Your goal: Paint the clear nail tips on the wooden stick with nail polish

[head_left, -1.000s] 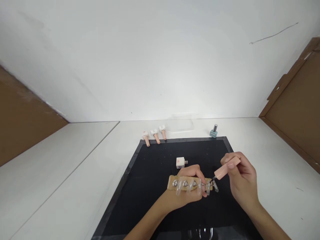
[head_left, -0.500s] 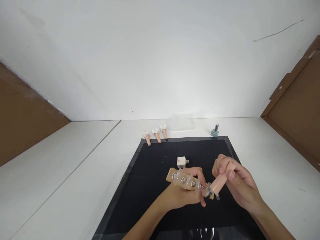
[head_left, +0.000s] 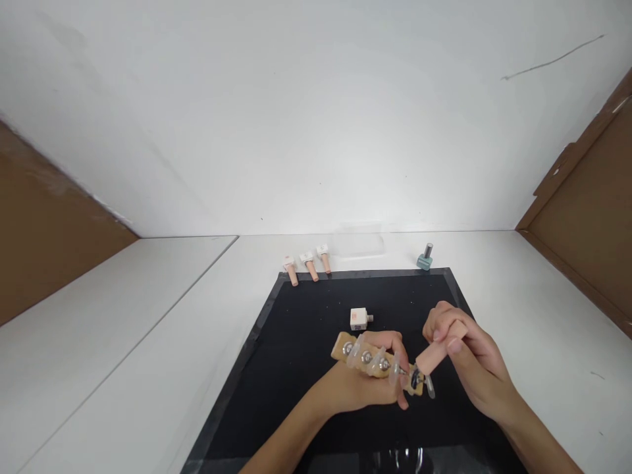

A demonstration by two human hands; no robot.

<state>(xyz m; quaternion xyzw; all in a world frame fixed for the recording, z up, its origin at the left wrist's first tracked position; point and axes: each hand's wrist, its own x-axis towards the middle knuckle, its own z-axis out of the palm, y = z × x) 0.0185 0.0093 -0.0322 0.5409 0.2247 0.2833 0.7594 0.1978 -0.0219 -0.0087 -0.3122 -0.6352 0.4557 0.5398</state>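
Observation:
My left hand grips a small wooden bar that carries several clear false nail tips on metal studs, held tilted above the black mat. My right hand pinches a peach-coloured brush cap, with its dark brush tip touching the nail tip at the bar's right end. An open white polish bottle stands on the mat just behind the bar.
Three peach-capped polish bottles lie at the mat's far edge on the white table. A pale blue-green bottle stands at the mat's far right corner. Brown board panels flank both sides.
My left hand tilted the bar so its right end dips, and my right hand drew the brush cap down and in closer to the rightmost nail tip.

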